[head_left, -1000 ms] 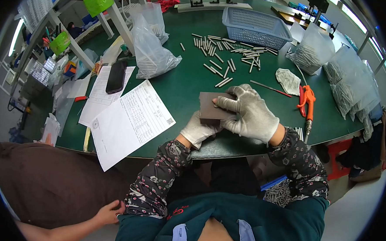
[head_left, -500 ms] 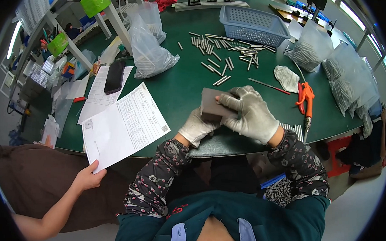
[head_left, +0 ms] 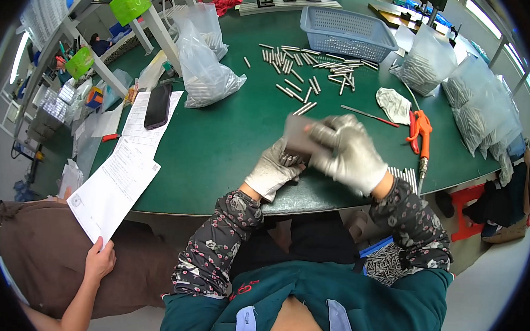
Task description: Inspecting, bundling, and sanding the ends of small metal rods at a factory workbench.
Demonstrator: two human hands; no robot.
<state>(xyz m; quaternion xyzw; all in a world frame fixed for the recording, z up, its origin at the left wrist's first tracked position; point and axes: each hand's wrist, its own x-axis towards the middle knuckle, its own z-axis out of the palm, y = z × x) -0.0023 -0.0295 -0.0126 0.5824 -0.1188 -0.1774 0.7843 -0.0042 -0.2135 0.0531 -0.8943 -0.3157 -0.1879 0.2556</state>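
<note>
My left hand [head_left: 273,171], in a whitish work glove, is closed round several short metal pins [head_left: 290,160] near the table's front edge. In my right hand [head_left: 352,153], also gloved, a grey-brown rectangular block [head_left: 299,135] is gripped between thumb and fingers, just above those pins. The block and the right hand are smeared by motion, so whether the block touches the pins I cannot tell. Beyond my hands, loose metal pins [head_left: 313,86] lie scattered on the green table [head_left: 218,148]. More pins [head_left: 403,175] lie in a row beside my right wrist.
A blue basket [head_left: 349,38] stands behind the loose pins. On the right lie an orange air gun [head_left: 421,133], a red-handled thin tool [head_left: 369,116], a white cloth [head_left: 393,105] and bagged pins [head_left: 481,105]. At left are a bag [head_left: 207,72], a phone [head_left: 157,107] and another person's hand [head_left: 100,259] holding paper [head_left: 114,187].
My right hand and the block have shifted slightly right, uncovering the pins in my left hand. The other person's hand has drawn the paper left and down.
</note>
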